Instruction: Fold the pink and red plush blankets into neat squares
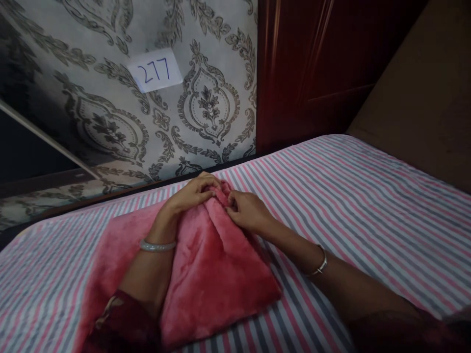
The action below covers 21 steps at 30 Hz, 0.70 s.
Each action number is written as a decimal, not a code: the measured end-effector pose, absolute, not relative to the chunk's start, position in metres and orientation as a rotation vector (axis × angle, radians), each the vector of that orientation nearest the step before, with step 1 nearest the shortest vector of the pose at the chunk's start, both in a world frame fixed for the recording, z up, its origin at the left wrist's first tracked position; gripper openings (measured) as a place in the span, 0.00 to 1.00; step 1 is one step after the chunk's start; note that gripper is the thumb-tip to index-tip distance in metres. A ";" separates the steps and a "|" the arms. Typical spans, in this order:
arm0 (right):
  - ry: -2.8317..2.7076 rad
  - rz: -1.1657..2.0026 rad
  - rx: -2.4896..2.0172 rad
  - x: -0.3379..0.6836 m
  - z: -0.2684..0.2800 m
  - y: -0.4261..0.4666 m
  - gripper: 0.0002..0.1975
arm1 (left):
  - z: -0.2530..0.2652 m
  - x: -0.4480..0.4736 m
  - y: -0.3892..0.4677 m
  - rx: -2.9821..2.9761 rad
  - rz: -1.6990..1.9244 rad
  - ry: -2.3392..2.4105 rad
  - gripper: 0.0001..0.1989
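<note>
A plush pink-red cushion cover (pixel 224 274) lies on the striped bedsheet, its far edge bunched up between my hands. My left hand (pixel 195 193) grips that gathered edge from the left, fingers bent over the fabric. From the right, my right hand (pixel 248 211) pinches the same edge, thumb against curled fingers. Folds run from the pinched spot toward the near side of the cover. Whatever small part lies between the fingertips is hidden. A bangle circles each wrist.
A pink, grey and white striped bedsheet (pixel 353 220) covers the bed. Behind it stands a patterned wall (pixel 162 122) bearing a paper (pixel 154 70) marked 277. A dark red wooden panel (pixel 312 63) rises at the back, with a brown surface (pixel 427 103) at right.
</note>
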State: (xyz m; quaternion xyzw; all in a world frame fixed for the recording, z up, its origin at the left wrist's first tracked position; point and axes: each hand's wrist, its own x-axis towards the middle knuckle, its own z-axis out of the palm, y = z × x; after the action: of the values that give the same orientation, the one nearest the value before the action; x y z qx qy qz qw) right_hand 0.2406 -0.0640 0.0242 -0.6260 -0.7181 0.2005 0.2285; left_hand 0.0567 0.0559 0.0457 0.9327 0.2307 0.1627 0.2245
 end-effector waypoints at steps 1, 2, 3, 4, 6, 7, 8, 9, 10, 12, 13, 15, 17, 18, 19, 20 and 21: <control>-1.972 0.588 -1.742 0.241 0.024 -0.062 0.07 | 0.044 0.056 0.057 2.585 0.434 0.685 0.10; -1.979 0.620 -1.757 0.243 0.024 -0.061 0.08 | 0.043 0.056 0.057 2.602 0.418 0.741 0.11; -1.995 0.649 -1.763 0.244 0.024 -0.059 0.09 | 0.041 0.056 0.058 2.620 0.405 0.798 0.12; -2.014 0.679 -1.763 0.246 0.024 -0.058 0.10 | 0.039 0.056 0.059 2.634 0.399 0.844 0.14; -2.047 0.740 -1.743 0.249 0.026 -0.056 0.11 | 0.035 0.056 0.061 2.644 0.387 0.877 0.15; -2.055 0.767 -1.729 0.250 0.026 -0.055 0.11 | 0.033 0.056 0.063 2.639 0.385 0.865 0.15; -2.056 0.789 -1.715 0.251 0.026 -0.055 0.11 | 0.032 0.056 0.064 2.628 0.393 0.845 0.14; -2.051 0.803 -1.700 0.251 0.026 -0.055 0.12 | 0.031 0.055 0.065 2.611 0.417 0.827 0.13; -2.039 0.808 -1.683 0.251 0.026 -0.054 0.12 | 0.031 0.055 0.066 2.590 0.452 0.812 0.13; -1.997 0.809 -1.639 0.252 0.025 -0.054 0.13 | 0.031 0.054 0.065 2.531 0.530 0.773 0.13; -1.973 0.823 -1.613 0.252 0.024 -0.054 0.15 | 0.033 0.053 0.065 2.487 0.553 0.744 0.14; -1.931 0.934 -1.559 0.252 0.023 -0.053 0.19 | 0.034 0.054 0.062 2.375 0.569 0.685 0.14; -1.879 1.136 -1.529 0.254 0.022 -0.052 0.21 | 0.034 0.057 0.059 2.279 0.576 0.712 0.15; -1.845 1.233 -1.529 0.255 0.021 -0.052 0.20 | 0.032 0.060 0.057 2.263 0.591 0.770 0.15; -1.806 1.307 -1.540 0.256 0.020 -0.051 0.20 | 0.030 0.064 0.057 2.269 0.613 0.845 0.14; -1.767 1.356 -1.561 0.257 0.018 -0.050 0.19 | 0.027 0.068 0.056 2.292 0.639 0.925 0.13; -1.734 1.384 -1.584 0.259 0.017 -0.049 0.18 | 0.023 0.072 0.055 2.324 0.661 0.995 0.12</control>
State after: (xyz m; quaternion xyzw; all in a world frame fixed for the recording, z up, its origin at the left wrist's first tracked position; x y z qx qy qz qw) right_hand 0.2587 -0.0492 0.0165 -0.5686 -0.6223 0.4968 0.2064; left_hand 0.0718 0.0555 0.0235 0.8584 0.3677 0.2442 0.2614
